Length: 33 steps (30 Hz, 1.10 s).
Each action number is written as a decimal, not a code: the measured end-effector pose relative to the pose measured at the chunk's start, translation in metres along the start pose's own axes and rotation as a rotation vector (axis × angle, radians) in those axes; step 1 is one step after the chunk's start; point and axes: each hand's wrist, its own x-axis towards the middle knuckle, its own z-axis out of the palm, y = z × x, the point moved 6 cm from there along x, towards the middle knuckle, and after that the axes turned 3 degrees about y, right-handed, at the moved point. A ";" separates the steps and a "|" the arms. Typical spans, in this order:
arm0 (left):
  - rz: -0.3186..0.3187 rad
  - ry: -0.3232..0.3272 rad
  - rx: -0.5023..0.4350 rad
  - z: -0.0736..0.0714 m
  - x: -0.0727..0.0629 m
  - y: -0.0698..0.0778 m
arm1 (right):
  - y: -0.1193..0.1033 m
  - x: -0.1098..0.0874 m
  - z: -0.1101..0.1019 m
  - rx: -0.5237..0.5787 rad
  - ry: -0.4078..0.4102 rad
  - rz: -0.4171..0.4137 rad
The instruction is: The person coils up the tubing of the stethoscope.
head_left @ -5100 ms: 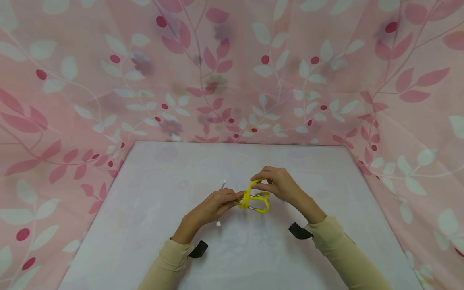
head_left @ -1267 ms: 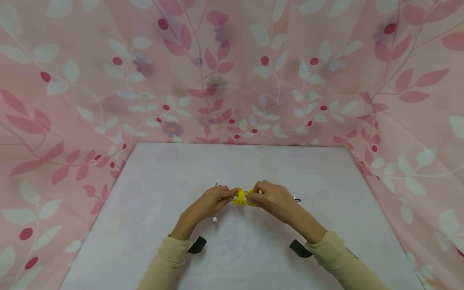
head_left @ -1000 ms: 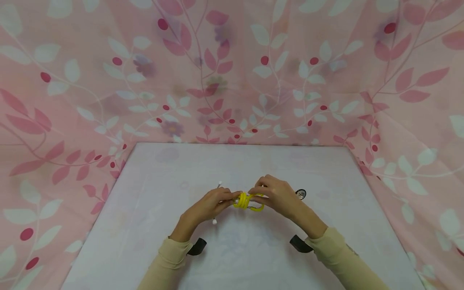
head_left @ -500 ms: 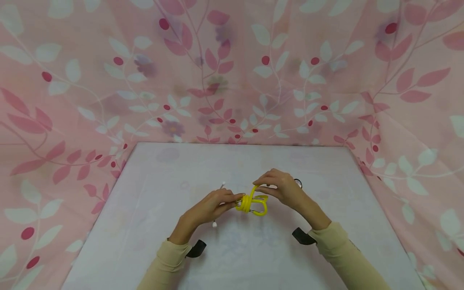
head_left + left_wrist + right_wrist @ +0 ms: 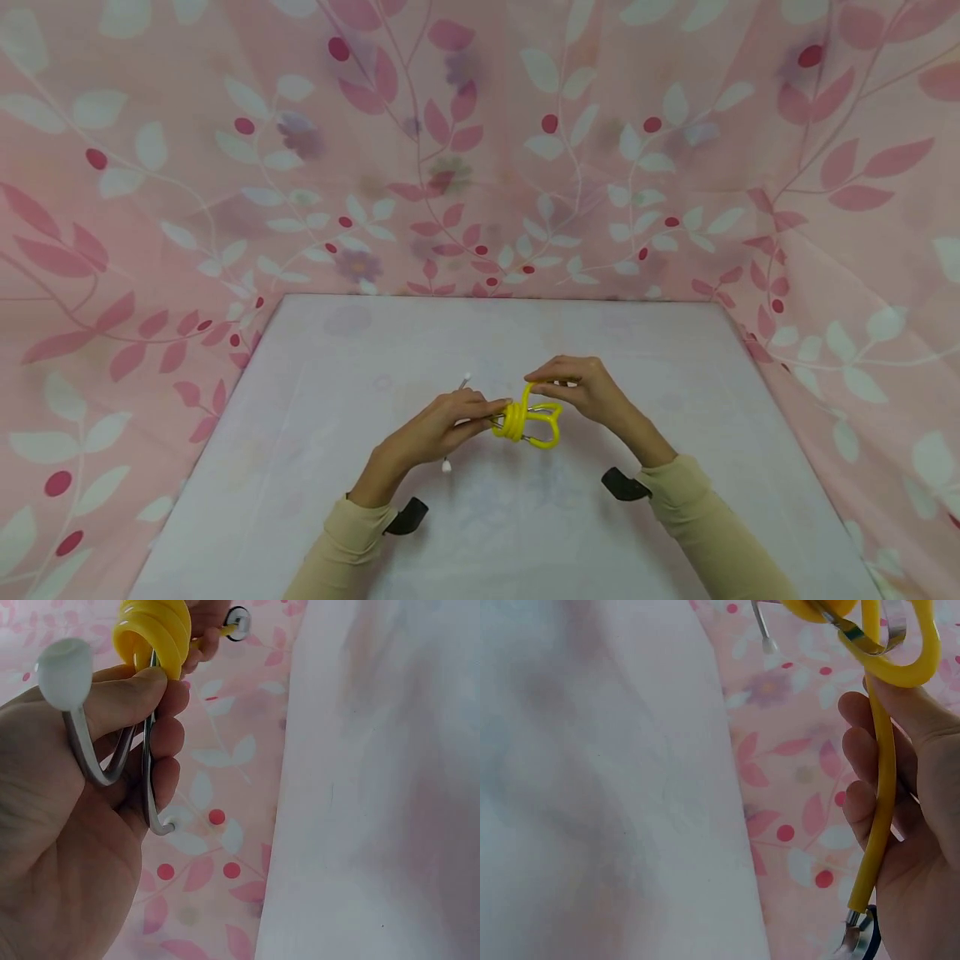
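**Leaf-print drape (image 5: 480, 125) and white table (image 5: 352, 350): stethoscope (image 5: 513, 422) found coiled and held**

The pink drape stood behind the table from ten to two o'clock. The stethoscope was over the middle of the table, apparently raised off it, its yellow tubing (image 5: 885, 780) wound in a snug coil (image 5: 169, 622) about its own body.

The left hand (image 5: 445, 425), at nine o'clock of the coil, pinched the metal ear tubes (image 5: 85, 750) firmly between thumb and fingers; the white ear tips (image 5: 64, 673) projected at one and six o'clock of it. The right hand (image 5: 588, 387), at two o'clock, had its fingers curled round the tubing's loose end. A loop (image 5: 556, 429) stood out at three o'clock. The chest piece (image 5: 849, 941) hung past that hand's little-finger side.

Handling was judged as follows: light overall, weight gathered in the chest piece; tubing pliable but springy, liable to unwind; ear tubes stiff and slippery. Soundest holds were judged to be the ear tubes beside the coil and the tubing near its last turn, sparing the chest piece's face.
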 end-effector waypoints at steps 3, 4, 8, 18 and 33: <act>0.008 0.012 -0.013 -0.001 0.000 0.001 | 0.008 -0.003 0.006 0.105 -0.012 0.058; 0.012 0.018 -0.016 -0.001 0.000 0.002 | 0.010 -0.004 0.008 0.142 -0.016 0.069; 0.049 0.046 -0.026 -0.003 0.000 0.004 | 0.014 -0.008 0.018 0.242 -0.019 0.107; 0.089 0.096 -0.009 -0.009 0.003 0.005 | 0.023 -0.024 0.041 0.372 0.029 0.123; 0.036 0.218 0.069 -0.015 0.007 -0.005 | 0.018 -0.033 0.063 0.346 0.098 0.267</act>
